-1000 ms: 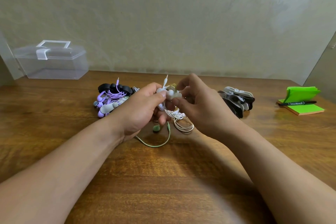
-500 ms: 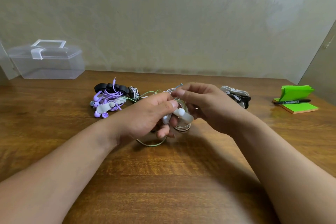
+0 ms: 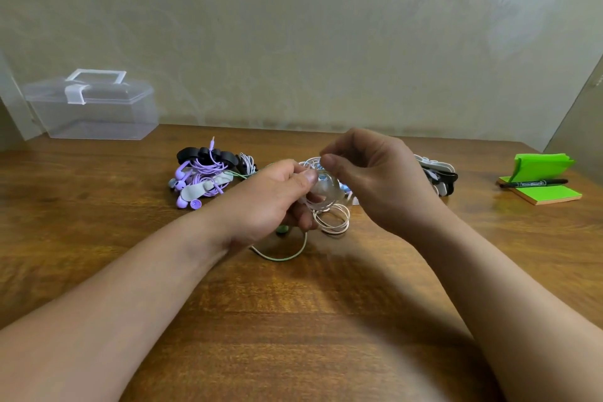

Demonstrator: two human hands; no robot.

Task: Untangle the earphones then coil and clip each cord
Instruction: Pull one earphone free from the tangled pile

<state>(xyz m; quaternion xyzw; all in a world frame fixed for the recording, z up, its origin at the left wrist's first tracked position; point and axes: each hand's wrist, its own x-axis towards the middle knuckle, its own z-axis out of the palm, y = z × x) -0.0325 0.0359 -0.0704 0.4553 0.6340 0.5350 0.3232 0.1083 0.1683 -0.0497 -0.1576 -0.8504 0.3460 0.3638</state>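
**Both hands busy on a white earphone cord at a wooden table**

At the far left of the wooden table (image 3: 98, 238), against the wall, stands a clear plastic box (image 3: 94, 108) with its lid closed. Nearer the middle lies a bundle of purple earphones (image 3: 199, 178), with a row of black clips (image 3: 208, 155) just behind it. The left hand (image 3: 267, 202) comes next, fingers curled and thumb pressed down, gripping the looped white cord (image 3: 331, 217) just above the tabletop at the centre. The lower loops of that cord hang beside the hand and touch the wood. A pale green cord (image 3: 287, 256) curves out on the table from beneath the same hand. The right hand (image 3: 375, 183), raised slightly higher, pinches a strand at the top of the white loops between thumb and forefinger, its other fingers curled in. Behind its wrist sits a pile of black and white clips (image 3: 439, 174), partly hidden. At the far right, well apart, a black marker (image 3: 535, 183) lies across a pad of green sticky notes (image 3: 551, 196)
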